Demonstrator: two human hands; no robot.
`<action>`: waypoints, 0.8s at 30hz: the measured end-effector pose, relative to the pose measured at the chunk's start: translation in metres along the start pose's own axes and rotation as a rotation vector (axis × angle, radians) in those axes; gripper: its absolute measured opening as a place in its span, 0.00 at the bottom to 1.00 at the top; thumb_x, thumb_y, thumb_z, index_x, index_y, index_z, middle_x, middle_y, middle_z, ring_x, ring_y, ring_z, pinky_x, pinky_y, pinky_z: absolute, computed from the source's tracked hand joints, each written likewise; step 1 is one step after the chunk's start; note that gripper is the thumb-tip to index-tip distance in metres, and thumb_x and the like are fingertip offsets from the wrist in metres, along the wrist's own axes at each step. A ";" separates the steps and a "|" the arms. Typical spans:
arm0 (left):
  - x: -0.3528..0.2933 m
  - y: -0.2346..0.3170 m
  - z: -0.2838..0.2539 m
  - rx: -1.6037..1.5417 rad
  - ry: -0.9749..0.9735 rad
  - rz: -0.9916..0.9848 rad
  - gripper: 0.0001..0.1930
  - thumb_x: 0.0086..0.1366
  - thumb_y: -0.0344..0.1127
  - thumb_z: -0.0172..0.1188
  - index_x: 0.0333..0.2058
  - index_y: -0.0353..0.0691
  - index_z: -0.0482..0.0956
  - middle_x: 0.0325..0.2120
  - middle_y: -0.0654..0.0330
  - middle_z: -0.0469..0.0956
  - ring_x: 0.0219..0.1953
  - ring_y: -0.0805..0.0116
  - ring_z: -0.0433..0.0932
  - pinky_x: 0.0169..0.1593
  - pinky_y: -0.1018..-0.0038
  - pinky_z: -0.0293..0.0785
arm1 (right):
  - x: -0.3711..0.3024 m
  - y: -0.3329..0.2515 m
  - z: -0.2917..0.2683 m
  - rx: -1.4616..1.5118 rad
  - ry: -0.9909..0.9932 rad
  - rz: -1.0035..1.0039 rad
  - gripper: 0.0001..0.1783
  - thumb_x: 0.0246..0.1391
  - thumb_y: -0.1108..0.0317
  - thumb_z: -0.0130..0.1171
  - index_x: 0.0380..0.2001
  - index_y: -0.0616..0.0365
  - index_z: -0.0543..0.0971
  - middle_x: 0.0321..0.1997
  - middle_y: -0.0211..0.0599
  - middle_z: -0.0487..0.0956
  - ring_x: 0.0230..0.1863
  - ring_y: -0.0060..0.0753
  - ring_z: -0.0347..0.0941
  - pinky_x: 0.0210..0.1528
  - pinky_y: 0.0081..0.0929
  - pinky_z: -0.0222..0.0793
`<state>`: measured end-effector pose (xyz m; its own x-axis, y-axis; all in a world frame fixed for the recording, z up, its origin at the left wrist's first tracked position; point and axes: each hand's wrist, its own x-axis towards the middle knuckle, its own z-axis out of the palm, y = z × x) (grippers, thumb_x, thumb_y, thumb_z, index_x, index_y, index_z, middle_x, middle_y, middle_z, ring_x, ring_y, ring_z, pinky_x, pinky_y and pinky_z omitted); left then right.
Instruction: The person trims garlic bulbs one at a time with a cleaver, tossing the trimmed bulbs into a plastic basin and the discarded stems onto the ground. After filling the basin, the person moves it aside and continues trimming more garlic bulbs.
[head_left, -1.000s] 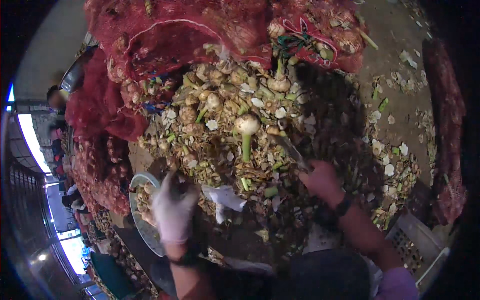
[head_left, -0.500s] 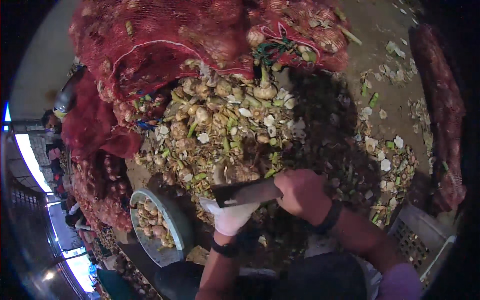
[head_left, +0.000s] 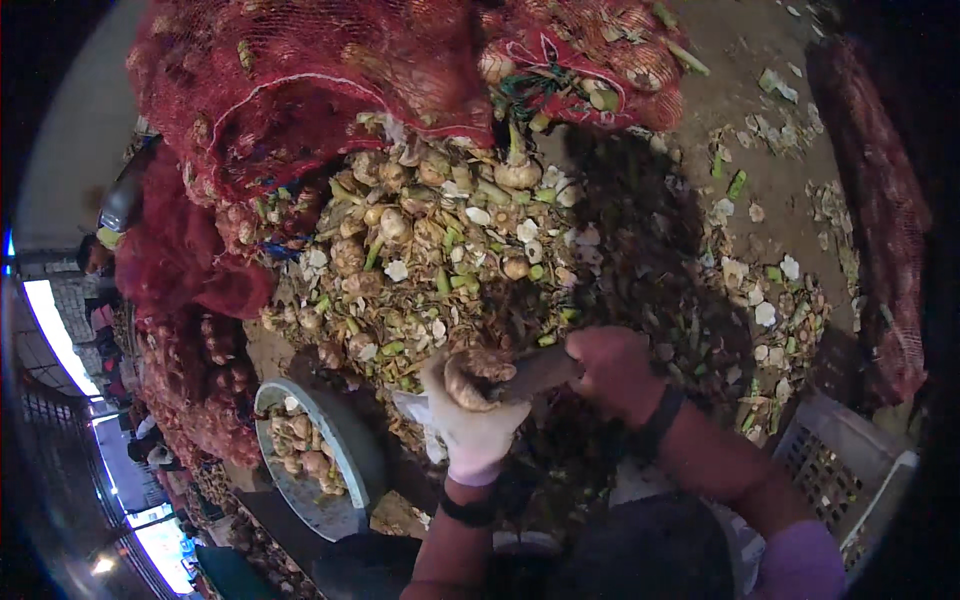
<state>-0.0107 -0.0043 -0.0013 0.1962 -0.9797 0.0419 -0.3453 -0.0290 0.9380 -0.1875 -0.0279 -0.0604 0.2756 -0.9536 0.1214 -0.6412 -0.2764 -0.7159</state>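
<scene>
A produce market's sorting spot; red mesh sacks (head_left: 300,90) of bulbs, trimmings heaped on bare ground (head_left: 760,130).

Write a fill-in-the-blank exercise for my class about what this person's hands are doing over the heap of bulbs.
1. The left hand wears a white ____.
2. That hand holds a brownish bulb, and the right hand brings a ____ against it.
3. The round metal basin with trimmed bulbs sits to the person's ____.
4. The mesh sacks behind the heap are ____ in colour.

Missing words: glove; knife; left; red
</scene>
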 end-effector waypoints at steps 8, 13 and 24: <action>0.005 0.016 0.000 0.311 -0.195 0.469 0.57 0.32 0.38 0.75 0.59 0.37 0.47 0.57 0.48 0.58 0.53 0.56 0.66 0.55 0.64 0.66 | 0.033 -0.021 0.005 1.143 -0.130 0.232 0.21 0.44 0.58 0.62 0.38 0.61 0.77 0.33 0.44 0.79 0.36 0.41 0.76 0.41 0.34 0.69; 0.001 0.010 0.002 -0.411 -0.286 -0.644 0.29 0.58 0.36 0.56 0.57 0.34 0.60 0.48 0.50 0.70 0.52 0.61 0.67 0.55 0.68 0.63 | 0.041 -0.039 -0.013 0.598 -0.114 -0.044 0.17 0.45 0.57 0.61 0.34 0.58 0.78 0.27 0.46 0.78 0.30 0.41 0.76 0.33 0.35 0.70; 0.055 0.028 -0.175 1.405 0.060 0.264 0.29 0.45 0.37 0.62 0.50 0.38 0.72 0.44 0.44 0.73 0.46 0.52 0.72 0.51 0.63 0.67 | -0.005 0.046 0.003 0.290 -0.178 0.743 0.17 0.40 0.64 0.57 0.36 0.59 0.79 0.28 0.45 0.79 0.29 0.44 0.76 0.35 0.36 0.71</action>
<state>0.1508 -0.0247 0.0870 0.0099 -0.9786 0.2055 -0.9761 -0.0541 -0.2107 -0.2167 -0.0352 -0.0961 -0.0227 -0.8358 -0.5486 -0.4970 0.4856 -0.7192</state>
